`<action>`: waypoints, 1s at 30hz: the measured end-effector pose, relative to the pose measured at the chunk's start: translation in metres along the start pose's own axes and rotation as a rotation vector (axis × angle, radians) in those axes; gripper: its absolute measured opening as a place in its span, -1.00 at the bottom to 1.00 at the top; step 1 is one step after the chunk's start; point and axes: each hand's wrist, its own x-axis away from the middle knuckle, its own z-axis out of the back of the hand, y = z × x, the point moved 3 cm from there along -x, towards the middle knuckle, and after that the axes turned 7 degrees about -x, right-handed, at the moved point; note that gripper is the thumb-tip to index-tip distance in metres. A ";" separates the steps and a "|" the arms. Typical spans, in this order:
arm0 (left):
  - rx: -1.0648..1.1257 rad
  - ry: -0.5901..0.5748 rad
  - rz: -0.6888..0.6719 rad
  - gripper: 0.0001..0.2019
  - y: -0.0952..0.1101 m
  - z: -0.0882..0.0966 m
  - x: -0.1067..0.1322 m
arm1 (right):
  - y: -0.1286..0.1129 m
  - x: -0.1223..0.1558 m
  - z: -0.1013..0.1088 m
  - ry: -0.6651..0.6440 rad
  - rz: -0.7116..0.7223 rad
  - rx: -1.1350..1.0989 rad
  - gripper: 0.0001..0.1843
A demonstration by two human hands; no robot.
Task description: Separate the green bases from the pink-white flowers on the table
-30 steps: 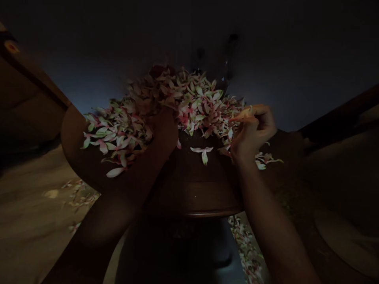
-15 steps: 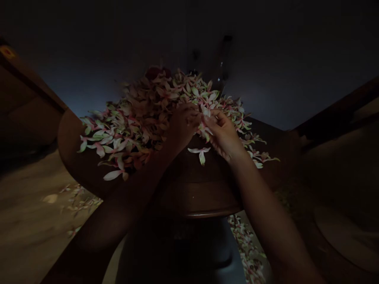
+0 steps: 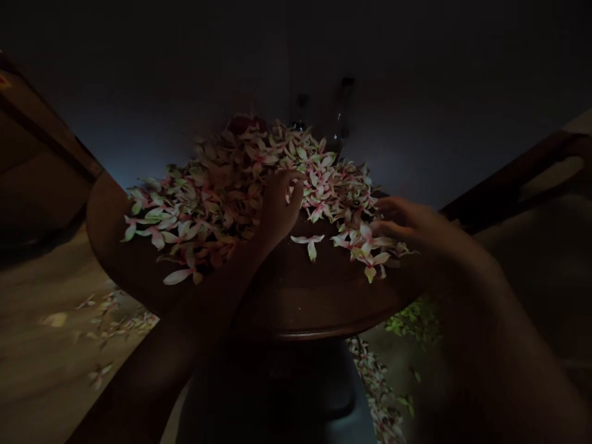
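Observation:
A large heap of pink-and-white flowers (image 3: 222, 197) with greenish petal tips covers much of a dark rounded wooden table (image 3: 277, 308). My left hand (image 3: 282, 203) is over the middle of the heap, thumb and forefinger curved with a gap between them; nothing held shows there. At the heap's right edge, my right hand (image 3: 402, 219) has its fingers apart beside several loose flowers (image 3: 367, 246), and I see nothing in its grasp. One single flower (image 3: 309, 245) lies on the bare wood between my hands.
Behind the heap stand dark glass bottles (image 3: 340, 120) and a dim red object (image 3: 245, 123). More flowers (image 3: 377, 388) are scattered on the floor below, with a green pile (image 3: 414, 320) at the right. Dark wooden furniture (image 3: 513, 179) flanks the right side.
My right hand has moved right, away from my left hand and the flower between them, to the heap's right edge. The left hand stays over the heap, its thumb and forefinger now apart.

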 end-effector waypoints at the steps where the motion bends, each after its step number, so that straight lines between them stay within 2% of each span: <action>1: 0.001 -0.005 -0.027 -0.73 0.002 0.000 0.001 | 0.001 0.001 0.002 -0.074 -0.004 0.055 -0.57; 3: 0.002 -0.011 -0.071 -0.78 0.005 0.000 0.001 | -0.004 0.000 0.003 -0.140 -0.009 0.120 -0.58; 6: -0.049 -0.031 -0.075 -0.83 0.001 0.001 -0.002 | -0.035 -0.011 -0.002 -0.045 0.056 0.136 -0.62; 9: -0.193 -0.143 -0.122 -0.85 -0.009 0.001 -0.006 | -0.074 -0.034 -0.024 -0.030 0.160 0.047 -0.67; 11: -0.298 -0.237 -0.175 -0.83 -0.016 -0.001 -0.009 | -0.090 -0.053 -0.046 -0.049 0.209 0.000 -0.72; 13: -0.328 -0.370 -0.231 -0.83 -0.023 -0.002 -0.010 | -0.095 -0.069 -0.068 -0.100 0.227 -0.021 -0.78; 16: -0.238 -0.689 -0.282 -0.81 -0.027 -0.003 -0.007 | -0.085 -0.081 -0.095 -0.187 0.217 -0.022 -0.85; 18: -0.164 -0.868 -0.254 -0.79 -0.028 -0.004 -0.003 | -0.076 -0.080 -0.101 -0.157 0.230 -0.012 -0.82; 20: -0.099 -0.957 -0.239 -0.77 -0.026 -0.006 0.003 | -0.069 -0.074 -0.099 -0.060 0.269 -0.018 -0.76; 22: -0.072 -0.978 -0.279 -0.79 -0.022 -0.012 0.011 | -0.065 -0.069 -0.093 0.068 0.287 -0.043 -0.68; 25: -0.100 -0.986 -0.379 -0.92 -0.013 -0.024 0.022 | -0.063 -0.064 -0.088 0.230 0.258 -0.070 -0.59; 26: -0.114 -0.984 -0.400 -0.95 -0.011 -0.027 0.024 | -0.064 -0.064 -0.089 0.246 0.251 -0.077 -0.58; 28: -0.137 -0.978 -0.419 -0.88 -0.009 -0.029 0.024 | -0.067 -0.063 -0.094 0.238 0.252 -0.096 -0.56; 30: -0.155 -0.942 -0.405 -0.83 -0.010 -0.025 0.018 | -0.069 -0.063 -0.099 0.227 0.271 -0.132 -0.56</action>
